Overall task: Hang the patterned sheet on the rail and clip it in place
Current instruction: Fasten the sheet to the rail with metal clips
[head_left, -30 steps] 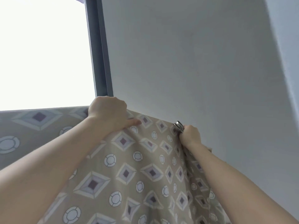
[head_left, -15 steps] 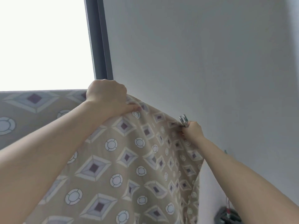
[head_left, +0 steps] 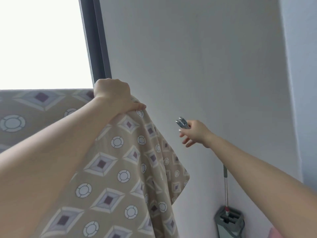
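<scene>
Head view, looking upward. Left hand [head_left: 112, 96]: the fingers are curled over the top edge of the patterned sheet [head_left: 120, 169], and their tips are hidden behind the fabric. The thumb [head_left: 138, 106] lies straight along the front of the cloth, pointing right, so the edge is gripped between thumb and fingers. The back of the hand faces the camera. The left forearm rises from the lower left corner, in front of the sheet.

Right hand [head_left: 196, 133]: thumb and forefinger pinch a small metal clip [head_left: 182, 123], whose forked end points up and to the left. The remaining fingers [head_left: 186, 144] are loosely spread and point left and downward. The hand is held in the air to the right of the sheet, apart from it, in front of the wall [head_left: 197, 57]. The right forearm extends nearly straight from the lower right corner.

Sheet: beige, printed with diamonds and rings. Its top edge runs level from the left border to the left hand. Right of that hand the fabric falls in folds, with 1 free corner hanging against the wall. What carries the top edge is covered by fabric.

Room: a bright window [head_left: 42, 42] with a dark frame [head_left: 96, 40] stands above the sheet. A mop [head_left: 226, 189] leans on the white wall at lower right.
</scene>
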